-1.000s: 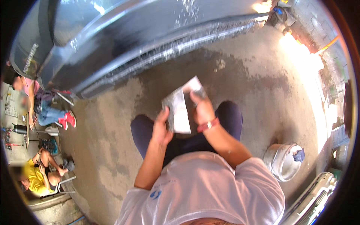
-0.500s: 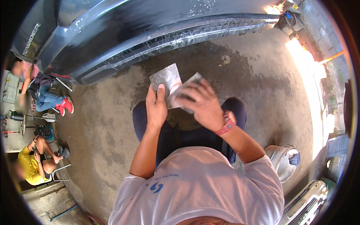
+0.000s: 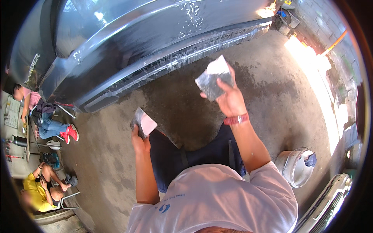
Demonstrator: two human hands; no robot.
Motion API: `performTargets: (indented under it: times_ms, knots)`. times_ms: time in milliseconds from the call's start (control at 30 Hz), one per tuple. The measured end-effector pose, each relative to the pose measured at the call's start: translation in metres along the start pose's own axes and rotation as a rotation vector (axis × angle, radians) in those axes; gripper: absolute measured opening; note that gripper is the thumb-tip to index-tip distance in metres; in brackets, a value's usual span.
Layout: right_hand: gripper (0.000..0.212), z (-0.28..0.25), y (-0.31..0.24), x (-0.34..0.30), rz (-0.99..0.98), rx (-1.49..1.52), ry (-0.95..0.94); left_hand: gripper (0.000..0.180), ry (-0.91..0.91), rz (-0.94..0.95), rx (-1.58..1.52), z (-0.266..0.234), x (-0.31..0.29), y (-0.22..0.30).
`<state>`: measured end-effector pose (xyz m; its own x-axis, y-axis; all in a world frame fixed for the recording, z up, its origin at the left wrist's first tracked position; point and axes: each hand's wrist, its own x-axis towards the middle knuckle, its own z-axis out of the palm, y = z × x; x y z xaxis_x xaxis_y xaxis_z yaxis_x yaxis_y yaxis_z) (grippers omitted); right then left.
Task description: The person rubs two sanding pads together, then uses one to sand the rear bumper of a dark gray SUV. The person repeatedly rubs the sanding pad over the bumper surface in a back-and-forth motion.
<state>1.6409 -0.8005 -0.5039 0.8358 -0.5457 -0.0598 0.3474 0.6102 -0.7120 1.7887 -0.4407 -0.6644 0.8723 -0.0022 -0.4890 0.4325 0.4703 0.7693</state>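
My left hand (image 3: 140,143) is closed on a flat grey putty spreader (image 3: 136,117), its thumb on the face. Pale pink paste (image 3: 148,124) covers one side of that spreader. Farther forward and to the right, my right hand (image 3: 232,101) pinches a second, wider grey putty spreader (image 3: 213,84), thumb across its face. A pinkish-white patch (image 3: 218,65), brightly lit, shows at its far edge. The two spreaders are apart. Ahead is the dark side of a car (image 3: 155,46), with whitish smears along its lower sill (image 3: 167,61); the right spreader is clear of it.
A metal drum-like container (image 3: 285,167) with a dark cloth stands to my right, beside a pale car part (image 3: 322,204). A person in pink (image 3: 33,99) and one in yellow (image 3: 35,192) sit at the left. Wet concrete (image 3: 175,101) lies before me.
My hands have parted: the right one has moved forward with its spreader, the left one back and leftward with its own. The car now fills more of the view.
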Motion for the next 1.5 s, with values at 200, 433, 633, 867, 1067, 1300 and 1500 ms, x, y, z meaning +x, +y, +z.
performTargets:
  times_ms: [200,433,633,867,1067,1300,1500]
  knots:
    - [0.074,0.039,-0.022,0.094,-1.148,-1.253,0.062,0.036,-0.069,-0.108,0.025,-0.036,0.007,-0.024]
    - [0.086,0.056,-0.007,0.173,-1.549,-1.601,0.113,0.036,-0.116,-0.065,-0.035,-0.030,-0.004,-0.021]
    - [0.090,0.033,0.005,0.151,-1.352,-1.709,0.068,0.035,-0.141,-0.036,-0.062,-0.027,-0.012,-0.016]
    - [0.083,0.065,-0.012,0.161,-1.446,-1.648,0.116,0.035,-0.162,-0.060,-0.056,-0.032,-0.011,-0.015]
    - [0.083,0.047,-0.016,0.137,-1.343,-1.767,0.059,0.045,-0.179,-0.073,-0.046,-0.034,-0.004,-0.017]
    - [0.087,0.061,-0.039,0.156,-1.448,-1.682,0.155,0.049,-0.177,-0.071,-0.017,-0.036,-0.003,-0.018]
    - [0.083,0.072,-0.024,0.170,-1.486,-1.599,0.149,0.051,-0.180,-0.062,-0.024,-0.038,-0.003,-0.019]
